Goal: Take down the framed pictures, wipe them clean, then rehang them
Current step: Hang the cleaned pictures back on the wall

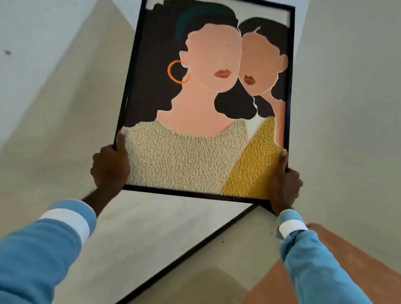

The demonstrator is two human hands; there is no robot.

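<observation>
We hold the black-framed picture (pixel 207 93) up before the white wall (pixel 46 11) — left hand (pixel 112 162) and right hand (pixel 287 184) each clamped around a lower side edge.

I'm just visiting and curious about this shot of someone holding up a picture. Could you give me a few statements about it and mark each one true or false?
1. Both hands hold the framed picture. True: the left hand grips its lower left edge and the right hand its lower right edge.
2. The frame is white. False: it is thin and black.
3. The artwork shows two figures, one wearing an orange hoop earring. True.
4. The person's sleeves are red. False: they are light blue with a white band at the cuff.
5. A cleaning cloth is pressed against the picture. False: no cloth is visible; only fingers touch it.
</observation>
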